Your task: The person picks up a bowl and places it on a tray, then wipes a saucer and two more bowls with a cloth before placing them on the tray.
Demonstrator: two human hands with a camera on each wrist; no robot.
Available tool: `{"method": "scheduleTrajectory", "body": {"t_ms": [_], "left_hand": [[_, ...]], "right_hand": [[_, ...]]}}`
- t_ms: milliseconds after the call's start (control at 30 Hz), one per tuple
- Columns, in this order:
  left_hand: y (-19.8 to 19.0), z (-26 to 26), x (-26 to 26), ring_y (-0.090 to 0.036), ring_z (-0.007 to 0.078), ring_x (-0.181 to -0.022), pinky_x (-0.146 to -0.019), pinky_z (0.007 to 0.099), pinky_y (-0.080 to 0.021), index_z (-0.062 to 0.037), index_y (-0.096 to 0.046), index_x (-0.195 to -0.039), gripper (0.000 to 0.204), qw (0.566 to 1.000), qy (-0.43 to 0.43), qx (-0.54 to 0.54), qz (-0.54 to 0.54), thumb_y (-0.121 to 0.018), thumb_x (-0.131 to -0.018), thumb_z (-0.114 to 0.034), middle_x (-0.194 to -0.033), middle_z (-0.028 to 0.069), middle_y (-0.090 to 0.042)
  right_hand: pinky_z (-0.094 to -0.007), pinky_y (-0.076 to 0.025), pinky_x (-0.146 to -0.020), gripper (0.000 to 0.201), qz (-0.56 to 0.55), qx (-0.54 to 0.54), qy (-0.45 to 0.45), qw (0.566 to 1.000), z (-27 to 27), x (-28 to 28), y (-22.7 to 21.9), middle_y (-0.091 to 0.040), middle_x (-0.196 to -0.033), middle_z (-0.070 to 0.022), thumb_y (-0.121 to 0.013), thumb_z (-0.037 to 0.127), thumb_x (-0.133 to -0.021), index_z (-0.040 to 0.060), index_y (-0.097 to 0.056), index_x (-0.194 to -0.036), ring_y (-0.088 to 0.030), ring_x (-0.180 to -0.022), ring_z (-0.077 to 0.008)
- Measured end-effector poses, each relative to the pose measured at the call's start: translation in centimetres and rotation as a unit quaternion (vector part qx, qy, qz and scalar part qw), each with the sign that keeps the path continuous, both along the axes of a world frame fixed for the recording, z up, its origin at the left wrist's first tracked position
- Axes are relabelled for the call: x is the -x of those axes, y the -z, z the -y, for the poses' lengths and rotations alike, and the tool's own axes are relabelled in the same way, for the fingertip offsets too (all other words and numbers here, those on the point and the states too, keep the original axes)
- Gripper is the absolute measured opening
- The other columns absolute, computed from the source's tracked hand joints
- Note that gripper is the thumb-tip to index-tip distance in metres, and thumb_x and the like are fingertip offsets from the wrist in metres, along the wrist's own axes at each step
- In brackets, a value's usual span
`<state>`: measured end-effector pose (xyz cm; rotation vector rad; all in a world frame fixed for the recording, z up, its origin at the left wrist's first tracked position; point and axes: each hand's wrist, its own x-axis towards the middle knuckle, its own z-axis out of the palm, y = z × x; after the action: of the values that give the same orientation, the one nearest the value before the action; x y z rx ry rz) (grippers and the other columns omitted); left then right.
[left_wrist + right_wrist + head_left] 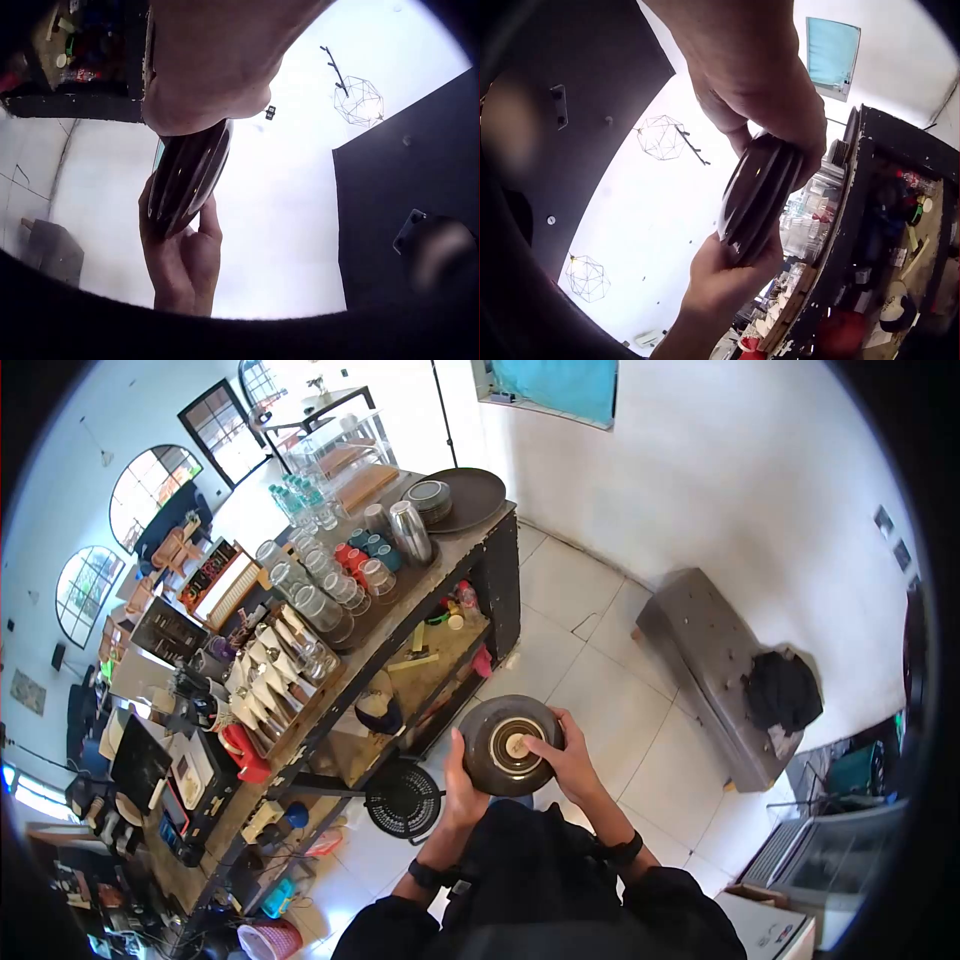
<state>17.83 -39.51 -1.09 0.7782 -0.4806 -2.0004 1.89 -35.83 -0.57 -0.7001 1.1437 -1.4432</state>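
Both hands hold a small stack of dark brown saucers [478,732] in front of the body. The top face shows pale rings and a round cream centre. My left hand [464,792] grips the left side, its thumb up along the rim. Around the right side curls my right hand [572,762], its thumb reaching over the face toward the centre. In the left wrist view the stacked saucers [187,176] appear edge-on between both hands. The right wrist view also shows several layered rims on the stack [759,196]. Fingers underneath are mostly hidden in the head view.
A long worn counter [455,550] on the left bears glasses [318,608], metal tumblers [410,532], a round tray [480,495] and stacked plates [430,500]. A black perforated stool [402,800] stands by its base. To the right is a grey bench [700,660] with black cloth [782,690].
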Motion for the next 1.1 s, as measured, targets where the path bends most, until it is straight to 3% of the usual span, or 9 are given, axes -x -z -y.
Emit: {"method": "scheduleTrajectory", "body": {"t_ms": [133,267,567,700,800,900,1000,1067,1100], "left_hand": [[2.3,8.8,4.9,-0.058,0.0239,-0.113,-0.1,0.0397,-0.044,-0.0037,-0.053,-0.126,0.057,0.998,-0.024,-0.055,-0.028,-0.034,-0.1,-0.05,-0.123,0.0102,-0.061],[2.2,19.0,9.7,-0.06,0.0228,-0.11,-0.097,0.0384,-0.047,-0.0019,-0.052,-0.126,0.052,0.999,-0.027,0.003,-0.019,-0.032,-0.102,-0.044,-0.121,0.0118,-0.061],[-1.4,36.9,16.3,-0.061,0.0215,-0.107,-0.095,0.0375,-0.048,0.0009,-0.052,-0.124,0.051,0.999,-0.013,-0.028,-0.023,-0.035,-0.102,-0.042,-0.119,0.0122,-0.062],[-1.1,41.9,16.9,-0.061,0.0224,-0.107,-0.094,0.038,-0.049,0.0014,-0.05,-0.126,0.053,0.994,-0.056,-0.068,-0.062,-0.035,-0.102,-0.044,-0.12,0.0127,-0.061],[0.7,44.9,17.3,-0.061,0.0235,-0.107,-0.095,0.0381,-0.049,0.0015,-0.05,-0.125,0.053,0.987,-0.124,-0.064,-0.079,-0.035,-0.102,-0.044,-0.12,0.013,-0.061],[1.8,47.3,17.9,-0.061,0.0239,-0.107,-0.095,0.0379,-0.049,0.0018,-0.051,-0.125,0.053,0.979,-0.195,-0.052,-0.032,-0.036,-0.102,-0.043,-0.121,0.0137,-0.061],[2.2,49.3,19.2,-0.061,0.0243,-0.107,-0.096,0.0381,-0.049,0.0023,-0.051,-0.125,0.053,0.963,-0.24,-0.103,-0.065,-0.035,-0.102,-0.043,-0.121,0.014,-0.061],[3.0,50.9,20.7,-0.061,0.0244,-0.108,-0.096,0.0382,-0.049,0.0025,-0.051,-0.125,0.053,0.951,-0.288,-0.1,-0.042,-0.035,-0.102,-0.043,-0.12,0.014,-0.061],[3.2,51.5,21.5,-0.061,0.0244,-0.108,-0.096,0.0383,-0.049,0.0026,-0.051,-0.125,0.054,0.942,-0.32,-0.096,-0.023,-0.034,-0.102,-0.043,-0.12,0.014,-0.061]], "right_hand": [[-0.0293,-0.046,-0.093,0.045,0.015,0.001,0.006,1.0,8.7,5.1,0.7,-0.06,-0.111,-0.0101,-0.069,0.008,-0.085,-0.0019,-0.047,-0.122,-0.058,-0.105,-0.0157],[-0.029,-0.044,-0.094,0.044,0.025,-0.006,0.02,0.999,17.9,9.7,0.8,-0.059,-0.113,-0.0094,-0.068,0.007,-0.085,-0.0023,-0.048,-0.123,-0.056,-0.106,-0.0156],[-0.0292,-0.048,-0.09,0.04,0.056,0.009,0.09,0.994,35.2,17.9,-2.4,-0.062,-0.112,-0.0101,-0.064,0.006,-0.088,-0.0029,-0.049,-0.124,-0.06,-0.101,-0.0165],[-0.0298,-0.049,-0.09,0.04,0.101,-0.024,0.071,0.992,42.9,20.2,-1.4,-0.062,-0.113,-0.0111,-0.063,0.007,-0.088,-0.0037,-0.049,-0.125,-0.06,-0.103,-0.0165],[-0.032,-0.05,-0.091,0.043,0.109,-0.063,-0.023,0.992,49.5,22.4,-0.5,-0.062,-0.114,-0.0123,-0.064,0.007,-0.087,-0.0038,-0.048,-0.126,-0.061,-0.104,-0.019],[-0.0323,-0.049,-0.09,0.043,0.089,-0.069,-0.012,0.994,58.3,24.8,0.9,-0.063,-0.112,-0.0118,-0.064,0.006,-0.087,-0.0035,-0.048,-0.126,-0.062,-0.101,-0.0193],[-0.0312,-0.049,-0.089,0.045,0.105,-0.025,-0.082,0.991,67.9,26.6,2.1,-0.064,-0.109,-0.0109,-0.067,0.008,-0.085,-0.0039,-0.05,-0.125,-0.062,-0.099,-0.0181],[-0.0295,-0.048,-0.088,0.045,-0.065,0.047,-0.059,0.995,74.0,26.7,3.5,-0.065,-0.108,-0.0098,-0.072,0.011,-0.082,-0.004,-0.054,-0.121,-0.061,-0.097,-0.0168],[-0.0295,-0.048,-0.088,0.045,-0.059,0.04,-0.071,0.995,76.8,26.6,4.9,-0.065,-0.108,-0.0098,-0.072,0.011,-0.082,-0.004,-0.054,-0.121,-0.061,-0.097,-0.0168]]}}
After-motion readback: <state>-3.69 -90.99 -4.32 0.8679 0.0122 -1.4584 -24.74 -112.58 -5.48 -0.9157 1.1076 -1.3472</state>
